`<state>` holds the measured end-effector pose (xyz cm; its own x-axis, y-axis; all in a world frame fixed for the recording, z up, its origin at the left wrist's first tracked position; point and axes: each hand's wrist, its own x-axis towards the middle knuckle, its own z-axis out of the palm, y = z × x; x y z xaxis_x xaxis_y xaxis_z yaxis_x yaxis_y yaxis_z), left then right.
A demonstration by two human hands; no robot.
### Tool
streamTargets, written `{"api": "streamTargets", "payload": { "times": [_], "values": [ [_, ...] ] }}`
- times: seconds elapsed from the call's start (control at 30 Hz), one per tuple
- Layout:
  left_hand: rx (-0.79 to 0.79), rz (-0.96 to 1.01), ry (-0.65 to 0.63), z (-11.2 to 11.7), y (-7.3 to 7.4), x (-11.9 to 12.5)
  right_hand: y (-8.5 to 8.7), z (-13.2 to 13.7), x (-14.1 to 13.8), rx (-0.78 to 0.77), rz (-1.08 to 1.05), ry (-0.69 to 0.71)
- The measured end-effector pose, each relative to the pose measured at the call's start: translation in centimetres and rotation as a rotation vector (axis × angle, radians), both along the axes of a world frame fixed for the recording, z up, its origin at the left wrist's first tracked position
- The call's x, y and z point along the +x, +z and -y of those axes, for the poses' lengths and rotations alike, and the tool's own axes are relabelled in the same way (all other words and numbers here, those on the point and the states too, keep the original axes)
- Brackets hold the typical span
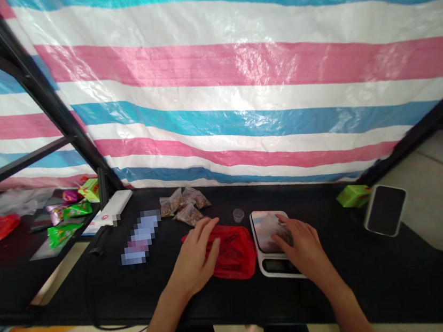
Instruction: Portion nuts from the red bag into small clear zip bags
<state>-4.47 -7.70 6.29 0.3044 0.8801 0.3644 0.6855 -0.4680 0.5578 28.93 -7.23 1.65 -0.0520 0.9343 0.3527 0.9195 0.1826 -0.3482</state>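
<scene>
My left hand (pixel 196 258) rests over the left side of a red plastic bag (pixel 236 258), its thumb and fingers apart. The bag lies low and crumpled on the black table; what is in it is hard to make out. Just to its right stands a white kitchen scale (pixel 269 268) with a shiny metal plate. Over the scale's right side is my right hand (pixel 301 239), thumb and fingers spread around a small clear plastic bag (pixel 281 228) on the plate. Whether the fingertips touch this bag I cannot tell. A small clear cup (pixel 238 215) sits behind the red bag.
Several small zip bags of brown bits (pixel 186 205) lie at the back. Left are a blurred flat item (pixel 140 238), a white power strip (pixel 113 209), a black cable (pixel 86 290) and candy packets (pixel 66 233). A green box (pixel 353 196) and a phone (pixel 386 210) stand right.
</scene>
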Motion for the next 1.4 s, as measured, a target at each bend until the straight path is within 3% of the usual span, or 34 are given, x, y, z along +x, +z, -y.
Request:
{"api": "streamTargets", "payload": {
  "times": [0.13,0.23,0.37,0.47,0.67,0.87,0.97,1.23,1.4],
  "values": [
    [-0.176,0.137,-0.094,-1.0,0.1,1.4,1.0,-1.7,-1.8,-0.014,-0.203,0.016],
    [-0.251,0.270,-0.119,-3.3,0.4,3.1,2.8,-3.6,-4.7,-0.001,-0.475,0.090],
    [-0.229,0.480,-0.180,-7.2,0.6,5.3,5.1,-6.2,-9.7,-0.011,-0.636,0.382],
    [-0.193,0.656,-0.127,-9.4,0.4,5.4,5.8,-8.2,-12.0,0.009,-0.692,0.497],
    [-0.238,0.696,-0.083,-10.8,-1.8,2.7,4.7,-11.2,-12.9,-0.094,-0.797,0.439],
    [-0.284,0.681,-0.018,-10.2,-4.3,2.0,3.2,-10.4,-12.8,-0.254,-0.781,0.327],
    [-0.279,0.658,-0.033,-9.9,-4.4,1.8,2.9,-9.8,-12.9,-0.270,-0.742,0.305],
    [-0.306,0.624,-0.019,-10.1,-4.2,1.4,3.0,-9.4,-13.3,-0.119,-0.550,0.293],
    [-0.328,0.676,0.020,-10.1,-4.4,1.4,2.6,-9.3,-13.4,-0.102,-0.571,0.294]
  ]
}}
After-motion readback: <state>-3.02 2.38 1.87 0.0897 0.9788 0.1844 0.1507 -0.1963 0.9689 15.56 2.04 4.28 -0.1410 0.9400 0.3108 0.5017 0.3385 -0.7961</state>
